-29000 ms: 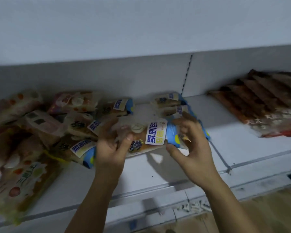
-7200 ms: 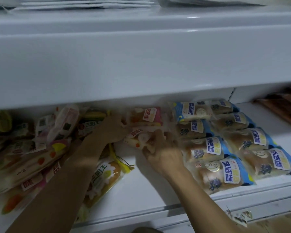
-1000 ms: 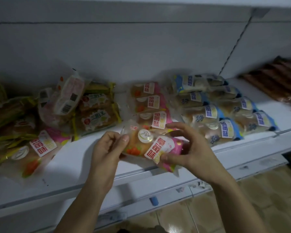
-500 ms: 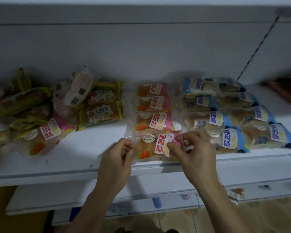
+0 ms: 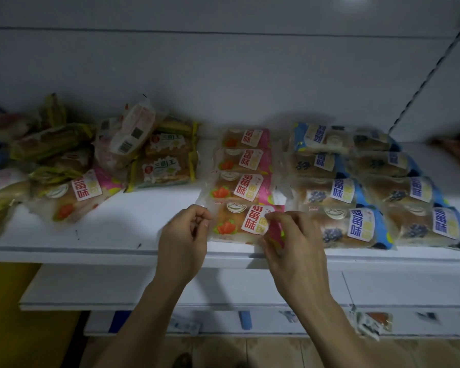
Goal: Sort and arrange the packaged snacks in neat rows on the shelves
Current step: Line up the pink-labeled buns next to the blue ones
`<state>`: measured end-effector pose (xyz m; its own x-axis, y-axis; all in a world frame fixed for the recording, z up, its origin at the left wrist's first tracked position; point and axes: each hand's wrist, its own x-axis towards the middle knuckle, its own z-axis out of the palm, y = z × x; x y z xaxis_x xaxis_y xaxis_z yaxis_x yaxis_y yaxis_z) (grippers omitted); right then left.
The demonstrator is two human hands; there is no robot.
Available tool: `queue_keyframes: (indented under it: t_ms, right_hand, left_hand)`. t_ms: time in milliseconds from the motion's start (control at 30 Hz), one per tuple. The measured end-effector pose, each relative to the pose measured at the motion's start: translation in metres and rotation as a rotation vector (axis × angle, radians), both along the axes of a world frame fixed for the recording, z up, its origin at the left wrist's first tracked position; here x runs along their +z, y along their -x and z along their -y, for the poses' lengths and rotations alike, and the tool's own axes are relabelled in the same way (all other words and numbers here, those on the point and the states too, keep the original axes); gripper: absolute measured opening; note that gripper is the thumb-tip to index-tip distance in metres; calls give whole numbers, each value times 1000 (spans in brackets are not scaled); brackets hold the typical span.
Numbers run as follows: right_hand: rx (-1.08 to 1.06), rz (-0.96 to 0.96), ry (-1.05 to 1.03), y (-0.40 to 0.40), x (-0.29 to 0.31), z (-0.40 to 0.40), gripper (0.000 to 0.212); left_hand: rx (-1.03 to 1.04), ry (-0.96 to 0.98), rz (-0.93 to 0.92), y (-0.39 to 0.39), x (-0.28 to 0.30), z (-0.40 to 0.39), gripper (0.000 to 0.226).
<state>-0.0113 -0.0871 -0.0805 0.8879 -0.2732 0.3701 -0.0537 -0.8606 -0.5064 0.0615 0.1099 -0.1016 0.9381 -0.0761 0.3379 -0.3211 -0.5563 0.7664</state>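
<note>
Nearest us, our left hand (image 5: 184,235) pinches the left seal of the front strawberry bread pack (image 5: 239,224), and our right hand (image 5: 295,240) pinches its pink right end. A second ago we held this pack in the air in front of the shelf; now it lies flat at the near edge of the white shelf (image 5: 117,221), so the strawberry row (image 5: 243,166) counts four packs, running from near to far. That row looks done, bar a last squaring.

Just to its right, two blueberry rows (image 5: 369,187) lie finished, as they were seven seconds ago. To the left the unsorted heap (image 5: 64,166) waits: one loose strawberry pack (image 5: 75,195) near the front and yellow-trimmed packs (image 5: 165,160) further back, with others too blurred to name. Half a minute ago the blueberry packs were in that jumble too.
</note>
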Motion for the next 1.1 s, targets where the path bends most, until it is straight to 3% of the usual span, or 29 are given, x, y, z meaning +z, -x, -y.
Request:
queue_keyframes:
  t_ms: [100,233,433,633,767,833,933,1000,1033,1100]
  right_hand:
    - [25,52,-12,2,-4,1,50]
    - [46,182,-96,-1,5,-7,27]
    - [45,175,-88,-29,10,-39,24]
    - [-64,194,-78,-32,21,-41,16]
    - [-14,227,-104,-49,43,-57,15]
    - [79,165,-129,-69,51,-76,18]
    - [191,-31,-42,-114,50,-114,42]
    - [195,-174,120,-148,43,-140,59]
    - [175,-259,192,-162,39,-152,65]
    - [154,-464,209,-189,32,-169,75]
  left_hand:
    - [-2,-23,-1,-1,-2,-1,11]
    - [30,19,-46,-7,7,-10,21]
    - [-196,379,-514,-24,43,7,47]
    - [-235,591,-604,-26,27,19,57]
    - [-161,543,-507,-36,42,-3,46]
    - [-96,461,-387,-51,49,-31,28]
    - [-19,114,3,-77,50,-82,8]
    - [74,-145,261,-95,44,-119,7]
    - [79,-240,354,-104,41,-137,8]
    - [76,-358,363,-121,34,-172,7]
